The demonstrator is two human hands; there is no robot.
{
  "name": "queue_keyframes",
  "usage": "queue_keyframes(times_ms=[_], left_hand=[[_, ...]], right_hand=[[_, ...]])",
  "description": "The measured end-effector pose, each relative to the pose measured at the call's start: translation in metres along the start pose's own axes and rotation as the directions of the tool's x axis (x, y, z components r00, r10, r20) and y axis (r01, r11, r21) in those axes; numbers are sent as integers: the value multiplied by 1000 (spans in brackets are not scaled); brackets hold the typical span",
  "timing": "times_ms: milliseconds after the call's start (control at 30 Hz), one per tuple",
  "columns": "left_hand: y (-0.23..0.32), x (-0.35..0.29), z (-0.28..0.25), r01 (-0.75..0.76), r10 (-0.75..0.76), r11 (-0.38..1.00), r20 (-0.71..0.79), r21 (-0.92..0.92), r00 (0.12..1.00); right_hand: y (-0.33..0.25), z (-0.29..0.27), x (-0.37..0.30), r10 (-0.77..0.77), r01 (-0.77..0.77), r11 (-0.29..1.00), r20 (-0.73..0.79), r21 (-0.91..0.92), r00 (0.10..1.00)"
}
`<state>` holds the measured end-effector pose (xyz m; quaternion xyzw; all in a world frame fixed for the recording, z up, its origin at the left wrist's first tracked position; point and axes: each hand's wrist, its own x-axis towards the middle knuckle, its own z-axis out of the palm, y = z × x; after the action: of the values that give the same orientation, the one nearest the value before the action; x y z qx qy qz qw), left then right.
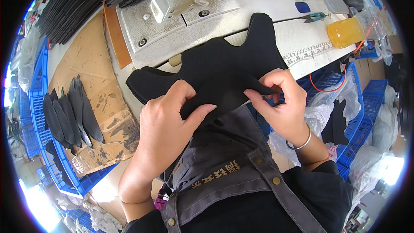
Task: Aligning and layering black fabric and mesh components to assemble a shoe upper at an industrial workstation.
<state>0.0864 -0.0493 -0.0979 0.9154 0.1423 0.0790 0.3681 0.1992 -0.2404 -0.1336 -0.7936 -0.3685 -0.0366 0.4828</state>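
A black padded fabric piece with a wavy, lobed far edge lies partly on the white machine table and hangs toward me over its near edge. My left hand pinches its near edge on the left, thumb on top and fingers hidden beneath the cloth. On the right, my right hand grips the same edge between thumb and curled fingers, lifting a small fold. Between the two hands the fabric bulges slightly. Above its far edge stands the white sewing machine.
Left, leaf-shaped black pieces lie on worn cardboard over a blue crate. Black strips are stacked behind. Thread snips, a ruler strip and a yellow-liquid jar are at right. Plastic-lined blue crates stand below.
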Motion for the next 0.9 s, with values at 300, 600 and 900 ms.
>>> queue_keyframes(times_ms=[300, 600, 900], left_hand=[[3, 2, -8, -30, 27, 986, 23, 165, 999], [-11, 5, -36, 48, -60, 997, 231, 57, 971], [-18, 2, -33, 2, -1, 1000, 181, -7, 983]], right_hand=[[-17, 4, 4, -23, 39, 968, 65, -248, 998], [-22, 4, 3, -8, 26, 962, 67, -273, 998], [-29, 2, 5, 71, -45, 961, 88, -274, 994]])
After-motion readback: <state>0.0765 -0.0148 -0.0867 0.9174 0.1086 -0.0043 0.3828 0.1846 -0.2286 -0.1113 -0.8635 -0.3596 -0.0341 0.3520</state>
